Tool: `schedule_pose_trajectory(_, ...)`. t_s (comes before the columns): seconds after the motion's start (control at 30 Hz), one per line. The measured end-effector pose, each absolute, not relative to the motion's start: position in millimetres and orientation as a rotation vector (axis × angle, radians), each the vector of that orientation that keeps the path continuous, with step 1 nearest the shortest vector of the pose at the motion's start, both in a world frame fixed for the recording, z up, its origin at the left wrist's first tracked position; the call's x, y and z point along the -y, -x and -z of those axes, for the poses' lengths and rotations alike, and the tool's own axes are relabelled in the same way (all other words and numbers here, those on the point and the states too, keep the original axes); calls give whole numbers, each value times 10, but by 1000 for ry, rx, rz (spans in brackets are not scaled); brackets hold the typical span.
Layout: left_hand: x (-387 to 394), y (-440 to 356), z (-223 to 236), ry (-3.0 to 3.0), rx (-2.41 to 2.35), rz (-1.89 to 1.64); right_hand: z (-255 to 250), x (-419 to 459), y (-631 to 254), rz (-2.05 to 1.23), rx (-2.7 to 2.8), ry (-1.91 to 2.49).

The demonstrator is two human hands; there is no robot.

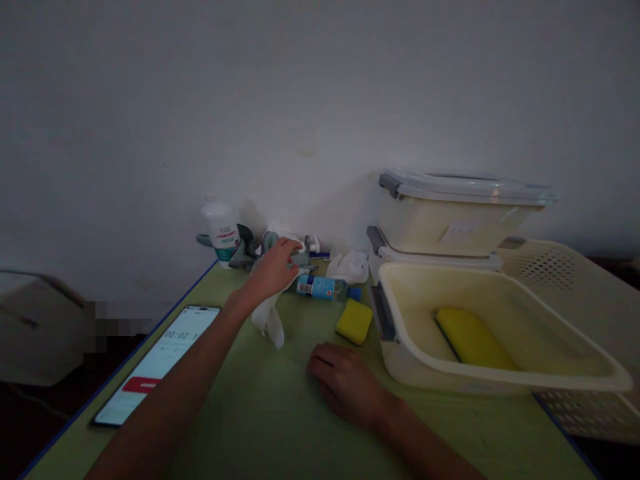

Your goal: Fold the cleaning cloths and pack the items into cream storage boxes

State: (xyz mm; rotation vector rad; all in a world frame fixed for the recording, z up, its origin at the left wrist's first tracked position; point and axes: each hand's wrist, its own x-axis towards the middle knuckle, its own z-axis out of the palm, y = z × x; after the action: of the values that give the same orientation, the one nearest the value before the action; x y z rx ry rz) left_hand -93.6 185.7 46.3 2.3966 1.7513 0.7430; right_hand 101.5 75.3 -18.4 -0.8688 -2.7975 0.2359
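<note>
My left hand (274, 268) reaches to the back of the table, over a heap of grey patterned cloth (243, 257) and white items. Its thumb and fingers look apart, though the palm side is hidden. Beneath that hand a limp white piece, like thin cloth or a glove (269, 320), trails onto the tabletop. My right hand (347, 383) rests on the table with its fingers curled in, and nothing shows in them. Just beyond it lies a yellow sponge (355, 321). A bottle with a blue label (317, 287) lies on its side behind the sponge.
On the right stands an open cream bin (387, 357) holding a yellow sponge (473, 337). Behind it are a lidded box (450, 223) and a perforated basket (590, 287). A phone (160, 360) with a running timer lies left; a white bottle (220, 230) stands at the back.
</note>
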Motion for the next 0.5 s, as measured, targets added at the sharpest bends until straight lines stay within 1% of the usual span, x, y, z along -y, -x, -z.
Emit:
schedule_pose_trajectory(0.1, -1994, 468, -432, -2457, -1565, -677, 207, -766, -1017, -232, 2794, 860)
schedule_pose_trajectory(0.23, -2263, 29, -195, -2408, -1469, -534, 221, -777, -1024, -219, 2791, 847)
schedule_pose_trajectory(0.4, -2551, -109, 46, -2203, -1491, -454, 222, -780, -1026, -203, 2791, 830)
schedule_pose_trajectory(0.5, -2665, -140, 86, -2075, -1465, -576, 229, -783, -1023, -204, 2788, 823)
